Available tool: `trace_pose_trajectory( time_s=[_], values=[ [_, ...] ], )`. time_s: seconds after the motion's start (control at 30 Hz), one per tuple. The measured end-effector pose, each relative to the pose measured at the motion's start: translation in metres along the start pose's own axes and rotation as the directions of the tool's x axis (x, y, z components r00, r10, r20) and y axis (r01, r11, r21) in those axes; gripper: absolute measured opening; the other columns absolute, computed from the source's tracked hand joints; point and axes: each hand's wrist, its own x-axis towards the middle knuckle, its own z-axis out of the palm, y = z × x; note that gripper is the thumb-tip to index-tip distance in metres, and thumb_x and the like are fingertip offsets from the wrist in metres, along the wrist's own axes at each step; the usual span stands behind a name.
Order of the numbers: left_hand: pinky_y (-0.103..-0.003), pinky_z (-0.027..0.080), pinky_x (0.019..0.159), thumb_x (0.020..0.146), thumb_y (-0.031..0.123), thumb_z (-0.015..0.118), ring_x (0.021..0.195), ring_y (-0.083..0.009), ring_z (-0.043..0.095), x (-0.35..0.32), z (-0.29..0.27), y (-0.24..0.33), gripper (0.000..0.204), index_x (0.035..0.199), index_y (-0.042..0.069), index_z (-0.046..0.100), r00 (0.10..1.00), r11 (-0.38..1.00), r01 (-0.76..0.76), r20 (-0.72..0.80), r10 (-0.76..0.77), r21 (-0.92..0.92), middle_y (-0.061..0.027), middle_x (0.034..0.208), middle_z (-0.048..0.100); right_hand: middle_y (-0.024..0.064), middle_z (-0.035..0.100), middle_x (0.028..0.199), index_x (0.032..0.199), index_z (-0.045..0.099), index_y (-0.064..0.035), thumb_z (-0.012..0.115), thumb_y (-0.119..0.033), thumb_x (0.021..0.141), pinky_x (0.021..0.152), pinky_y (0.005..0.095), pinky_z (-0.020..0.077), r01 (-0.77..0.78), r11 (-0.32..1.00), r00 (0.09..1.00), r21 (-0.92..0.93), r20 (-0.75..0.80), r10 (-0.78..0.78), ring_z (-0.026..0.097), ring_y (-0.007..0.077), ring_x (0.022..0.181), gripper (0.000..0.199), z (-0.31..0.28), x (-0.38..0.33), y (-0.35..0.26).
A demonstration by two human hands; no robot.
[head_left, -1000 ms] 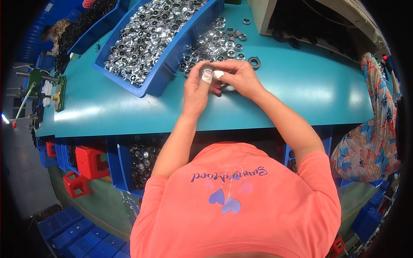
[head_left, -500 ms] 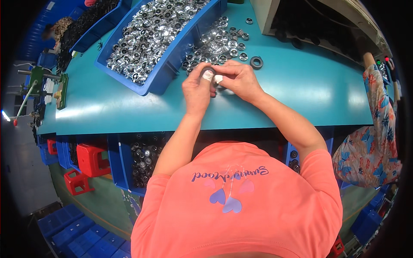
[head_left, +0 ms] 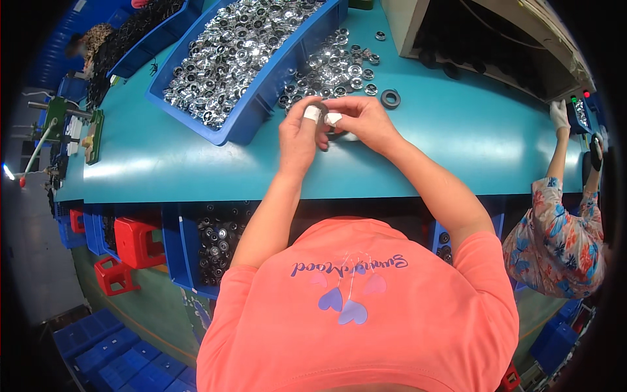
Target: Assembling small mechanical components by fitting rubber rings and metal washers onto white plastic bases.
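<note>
My left hand (head_left: 299, 137) and my right hand (head_left: 367, 123) meet above the table, just in front of a blue bin. Between them is a black ring (head_left: 321, 106), largely covered by my fingers. My left hand is closed round it, while the right pinches its side. Both thumbs wear white wraps. Whether a metal piece sits inside the ring, I cannot tell. Another black ring (head_left: 390, 99) lies flat to the right of my hands. Loose shiny round metal pieces (head_left: 326, 68) with dark centres are heaped just beyond my fingers.
The blue bin (head_left: 228, 136), full of similar metal pieces, stands at the far left on the teal table (head_left: 470, 150). A pale open-fronted box (head_left: 408, 29) is at the back right. A co-worker's floral sleeve (head_left: 548, 202) and gloved hand (head_left: 559, 116) are at the right.
My hands stay at nearly the same spot, still on the black ring, with small finger shifts. At the right, the co-worker's arms have shifted, and a gloved hand now shows by the box.
</note>
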Motion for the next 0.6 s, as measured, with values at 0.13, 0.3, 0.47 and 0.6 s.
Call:
trace_pose_trajectory(
  time_s=[0.13, 0.3, 0.47, 0.6],
  values=[
    [-0.022, 0.052, 0.061, 0.094, 0.004, 0.063, 0.084, -0.0102, 0.065, -0.005, 0.013, 0.004, 0.055, 0.147, 0.008, 0.047, 0.99, 0.993, -0.12, 0.075, 0.119, 0.017, -0.005, 0.112, 0.065, 0.0101, 0.073, 0.108, 0.124, 0.068, 0.0004, 0.071, -0.009, 0.089, 0.078, 0.0281, 0.0569, -0.068, 0.997, 0.998, 0.045, -0.003, 0.068, 0.069, 0.014, 0.09, 0.036, -0.007, 0.002, -0.01],
    [-0.021, 0.052, 0.064, 0.091, -0.002, 0.065, 0.095, -0.0116, 0.066, -0.006, 0.016, -0.001, 0.062, 0.149, 0.007, 0.044, 0.986, 0.981, -0.147, 0.092, 0.136, 0.127, -0.0051, 0.12, 0.065, 0.0118, 0.072, 0.105, 0.121, 0.067, 0.0034, 0.07, -0.005, 0.086, 0.078, 0.0289, 0.0578, -0.061, 0.998, 0.997, 0.021, -0.045, 0.062, 0.07, 0.0158, 0.091, 0.035, -0.006, 0.002, -0.007],
    [-0.025, 0.055, 0.068, 0.089, -0.007, 0.065, 0.093, -0.0126, 0.069, -0.008, 0.02, -0.009, 0.055, 0.142, 0.006, 0.053, 0.969, 0.951, -0.246, 0.075, 0.236, 0.188, -0.0059, 0.113, 0.07, 0.0102, 0.072, 0.096, 0.115, 0.067, 0.003, 0.07, -0.001, 0.086, 0.075, 0.0289, 0.0578, -0.084, 0.996, 0.995, 0.037, -0.056, 0.086, 0.07, 0.0159, 0.085, 0.03, -0.008, 0.003, -0.008],
    [-0.03, 0.058, 0.074, 0.087, -0.007, 0.066, 0.091, -0.0142, 0.071, -0.006, 0.021, -0.014, 0.049, 0.135, 0.005, 0.06, 0.846, 0.635, -0.487, 0.143, 0.513, 0.6, -0.0082, 0.108, 0.073, 0.0097, 0.072, 0.093, 0.111, 0.069, 0.0029, 0.071, -0.001, 0.086, 0.074, 0.0289, 0.0577, -0.092, 0.995, 0.993, 0.048, -0.076, 0.095, 0.07, 0.0158, 0.08, 0.026, -0.01, 0.002, -0.008]
  ],
)
